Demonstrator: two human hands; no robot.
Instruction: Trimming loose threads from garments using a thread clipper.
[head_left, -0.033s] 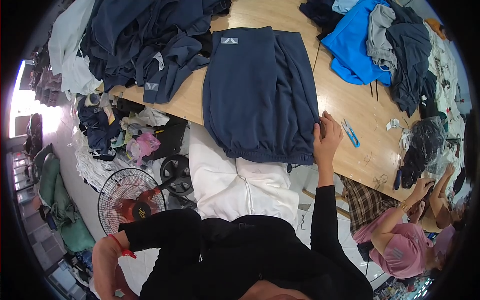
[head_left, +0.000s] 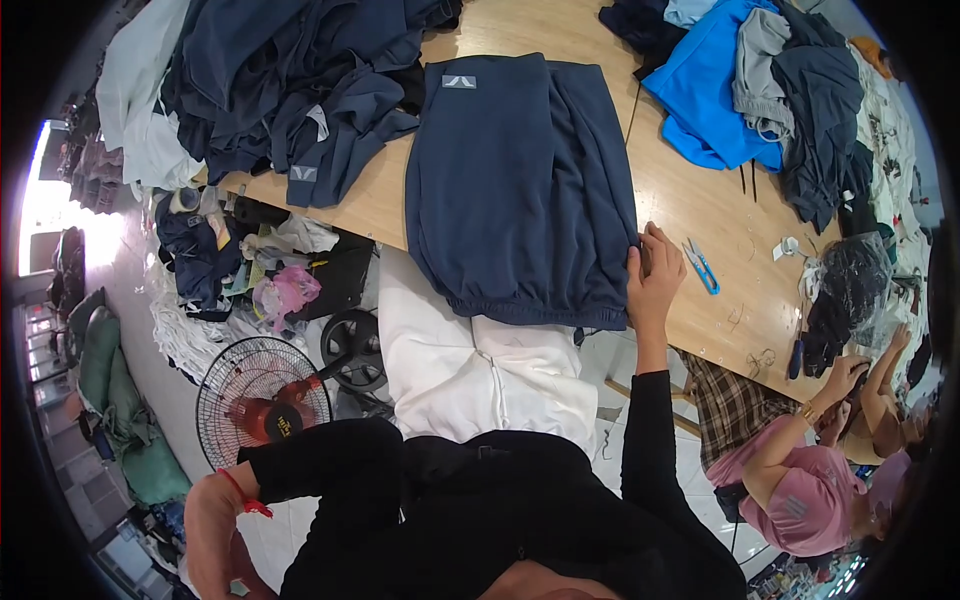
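Navy elastic-waist pants [head_left: 500, 190] lie folded at the table's near edge, with a small light logo patch at their upper left. Their gathered waistband hangs slightly over the edge, above my white-clad lap. At the pants' right side, my right hand [head_left: 655, 280] has its fingers curled, with thumb and fingertips at the fabric edge. Just right of that hand lie thread snips [head_left: 703, 268] with blue handles. Down at the lower left, away from the table, my left hand [head_left: 208, 525] is bent back beside my body below a red wrist string; its fingers are mostly hidden.
A heap of navy garments [head_left: 290, 80] covers the table's left. Bright blue [head_left: 715, 90] and grey garments [head_left: 765, 70] lie at the far right. A floor fan [head_left: 262, 400] stands left of my lap. On the right sits a person in a pink top [head_left: 800, 500].
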